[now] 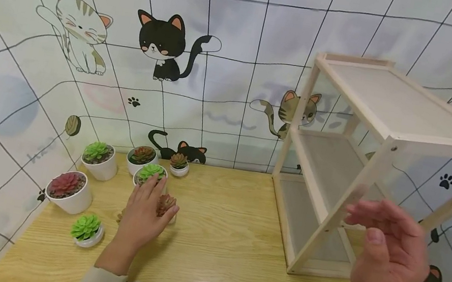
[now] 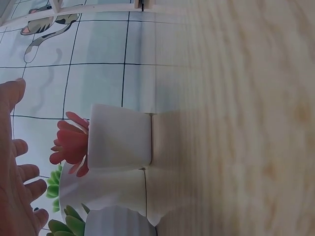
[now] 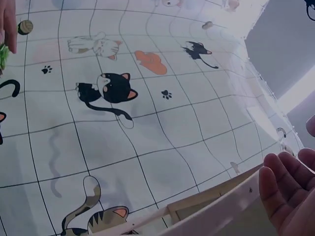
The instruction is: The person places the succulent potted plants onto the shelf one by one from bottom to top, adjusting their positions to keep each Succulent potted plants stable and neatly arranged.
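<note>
My left hand (image 1: pixel 144 212) is held with its fingers extended over a cluster of potted succulents, holding nothing. Its fingertips overlap a bright green succulent (image 1: pixel 151 172) in a white pot. By the thumb a reddish succulent (image 1: pixel 166 205) is partly covered by the hand. The left wrist view has the fingers beside the red succulent's leaves (image 2: pixel 73 145), apart from its white pot (image 2: pixel 120 137). My right hand (image 1: pixel 390 261), fingers loosely bent and holding nothing, is raised in front of the wooden shelf (image 1: pixel 331 223). A frame edge of it lies near those fingers in the right wrist view.
Around the cluster stand a red succulent (image 1: pixel 65 186), a small green one (image 1: pixel 86 230), another green one (image 1: pixel 99 157), a dark one (image 1: pixel 141 156) and a tiny brownish one (image 1: pixel 179 165). The three-tier shelf occupies the table's (image 1: pixel 221 220) right side. A cat-print curtain (image 1: pixel 235 83) hangs behind.
</note>
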### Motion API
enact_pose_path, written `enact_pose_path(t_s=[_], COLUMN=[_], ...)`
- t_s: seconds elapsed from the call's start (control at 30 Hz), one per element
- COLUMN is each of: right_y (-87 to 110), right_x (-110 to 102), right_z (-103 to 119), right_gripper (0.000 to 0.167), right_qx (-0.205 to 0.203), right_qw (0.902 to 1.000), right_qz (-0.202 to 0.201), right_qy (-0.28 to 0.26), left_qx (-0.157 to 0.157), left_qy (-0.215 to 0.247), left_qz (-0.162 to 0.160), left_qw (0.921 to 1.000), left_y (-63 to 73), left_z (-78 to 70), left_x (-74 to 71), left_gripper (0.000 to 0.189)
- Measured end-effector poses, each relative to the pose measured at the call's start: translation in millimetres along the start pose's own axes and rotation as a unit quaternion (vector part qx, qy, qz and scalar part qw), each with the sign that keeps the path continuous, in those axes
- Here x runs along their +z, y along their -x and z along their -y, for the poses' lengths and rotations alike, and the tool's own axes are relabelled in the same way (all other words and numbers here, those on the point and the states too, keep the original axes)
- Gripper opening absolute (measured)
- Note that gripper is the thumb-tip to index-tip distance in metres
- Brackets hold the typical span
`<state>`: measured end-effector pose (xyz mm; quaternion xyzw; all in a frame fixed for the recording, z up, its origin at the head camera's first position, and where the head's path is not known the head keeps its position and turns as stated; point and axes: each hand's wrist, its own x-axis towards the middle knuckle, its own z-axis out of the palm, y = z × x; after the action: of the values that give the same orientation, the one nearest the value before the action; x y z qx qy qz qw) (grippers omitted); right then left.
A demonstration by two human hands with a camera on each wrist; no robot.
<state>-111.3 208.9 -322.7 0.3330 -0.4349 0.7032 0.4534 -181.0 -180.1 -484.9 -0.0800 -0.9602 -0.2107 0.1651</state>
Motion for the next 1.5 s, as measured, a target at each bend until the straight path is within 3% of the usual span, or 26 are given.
enact_pose_path(t_s=[0.1,0.23,0.27,0.43,0.5,0.63,0.83,0.97,1.07,1.13,1.37,1.5], right_y=[-4.8,-7.2,-7.8,-9.1,-9.3,-8.2,-6.6,-5.7,-4.4,-3.7,-2.3,-2.9], right_x=[-7,-24,-27,-35,-37,-41,-46,-47,-48,-49,-53,-53], right_z=[0,-3,-4,-4,-5,-9,-14,-18,-20,-21,-25,-26], right_gripper=[0.027,0.033,0.034,0.033,0.03,0.023,0.016,0.014,0.013,0.012,0.013,0.014], right_qx=[0.021,0.111,0.14,0.277,0.297,0.291,0.307,0.308,0.308,0.307,0.279,0.281], right_qw=[0.9962,0.9801,0.9726,0.917,0.907,0.9199,0.9114,0.9157,0.9181,0.9201,0.9421,0.9416], right_qz=[-0.062,-0.065,-0.063,-0.042,-0.031,-0.018,-0.028,-0.031,-0.033,-0.033,-0.001,-0.002], right_qy=[0.059,0.152,0.175,0.284,0.297,0.262,0.272,0.256,0.247,0.242,0.186,0.185], left_qx=[0.0,0.006,0.009,0.017,0.017,0.007,-0.013,-0.016,-0.04,-0.068,-0.143,-0.187], left_qy=[0.002,0.004,0.005,-0.001,-0.004,-0.001,0.001,-0.004,0.007,0.018,0.041,0.063], left_qz=[-0.008,-0.021,-0.026,-0.043,-0.043,-0.04,-0.046,-0.065,-0.068,-0.055,0.013,0.044], left_qw=[1.0,0.9998,0.9996,0.9989,0.9989,0.9992,0.9989,0.9977,0.9969,0.996,0.9888,0.9794], left_y=[1.1,2.1,2.3,3.9,5.8,10.8,17.8,23.0,26.8,29.3,36.4,38.6], left_z=[0.6,0.6,0.7,2.5,3.3,4.6,9.1,11.8,14.7,18.2,28.3,30.2], left_x=[1.2,2.2,1.9,-1.6,-3.3,-6.4,-7.9,-9.4,-12.0,-14.4,-23.1,-23.7], left_gripper=[0.085,0.083,0.083,0.081,0.081,0.084,0.088,0.088,0.089,0.09,0.097,0.1])
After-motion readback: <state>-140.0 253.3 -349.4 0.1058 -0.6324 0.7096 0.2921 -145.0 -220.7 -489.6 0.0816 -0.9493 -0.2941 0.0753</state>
